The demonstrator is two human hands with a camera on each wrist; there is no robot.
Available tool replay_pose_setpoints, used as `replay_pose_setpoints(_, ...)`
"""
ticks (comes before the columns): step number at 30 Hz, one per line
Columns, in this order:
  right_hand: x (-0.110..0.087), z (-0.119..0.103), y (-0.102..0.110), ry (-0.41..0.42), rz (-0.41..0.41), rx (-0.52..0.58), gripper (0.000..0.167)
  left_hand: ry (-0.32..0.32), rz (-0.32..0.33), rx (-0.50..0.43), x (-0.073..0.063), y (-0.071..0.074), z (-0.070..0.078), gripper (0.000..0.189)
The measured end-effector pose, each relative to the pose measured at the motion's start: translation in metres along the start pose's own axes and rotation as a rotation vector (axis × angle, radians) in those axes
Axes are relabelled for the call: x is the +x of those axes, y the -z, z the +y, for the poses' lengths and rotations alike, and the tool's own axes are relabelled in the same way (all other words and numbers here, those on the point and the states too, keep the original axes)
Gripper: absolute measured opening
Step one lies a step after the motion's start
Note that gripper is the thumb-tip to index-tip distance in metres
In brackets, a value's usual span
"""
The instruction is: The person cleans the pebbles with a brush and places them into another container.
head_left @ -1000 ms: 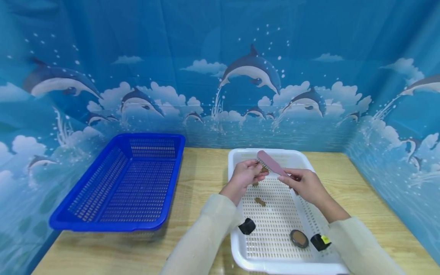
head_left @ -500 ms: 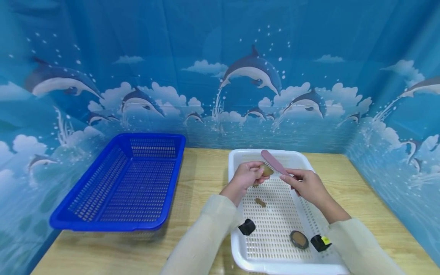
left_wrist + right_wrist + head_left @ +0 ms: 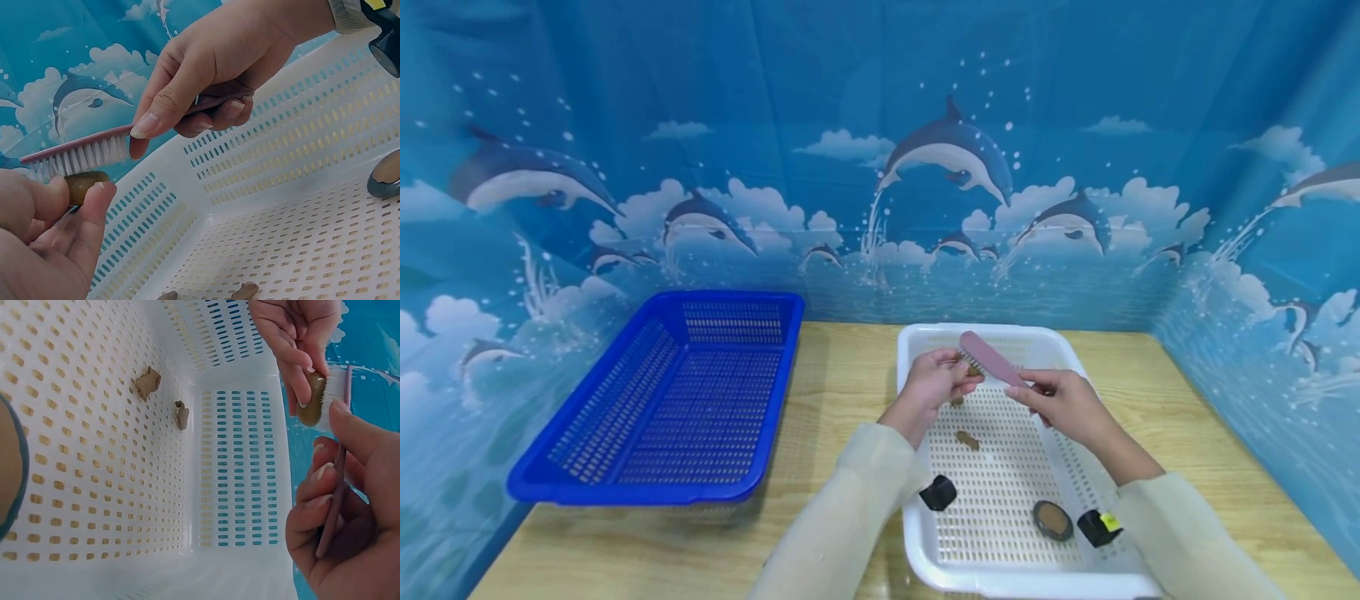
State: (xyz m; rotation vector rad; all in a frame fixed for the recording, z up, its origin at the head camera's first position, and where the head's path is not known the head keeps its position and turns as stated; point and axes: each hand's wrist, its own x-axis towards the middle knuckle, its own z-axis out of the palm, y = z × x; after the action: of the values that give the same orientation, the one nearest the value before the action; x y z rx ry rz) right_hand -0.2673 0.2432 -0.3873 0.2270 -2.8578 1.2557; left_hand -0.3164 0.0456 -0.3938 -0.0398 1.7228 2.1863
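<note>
Pink brush, head view: your right hand grips the brush by its handle, bristles down toward your left hand.
Brown object, head view: your left hand pinches the rounded brown object under the bristles, at the far end of the white basket.
White basket, head view: inside lie a brown scrap, a smaller piece near your left hand, and a dark-rimmed disc nearer you.
Table, head view: the blue basket stands left of the white one on the wooden table, before a dolphin backdrop.
Bristles, left wrist view: they meet the top of the brown object, which you hold between thumb and fingers.
Handle, right wrist view: your right thumb and curled fingers clasp it; the bristles touch the brown object's side, and the two brown bits lie apart on the basket floor.
</note>
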Motion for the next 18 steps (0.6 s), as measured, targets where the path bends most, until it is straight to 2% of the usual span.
replay_pose_setpoints(10, -0.0002, -0.0001, -0.0022, 0.015, 0.018, -0.015, 0.048, -0.002, -0.066, 0.122, 0.0014, 0.0004, -0.0027, 0.031)
replay_pose_setpoints(18, 0.0004, 0.0004, 0.0006, -0.025, 0.044, -0.053, 0.050, -0.010, -0.083, 0.140, -0.0008, -0.0015, -0.0014, 0.032)
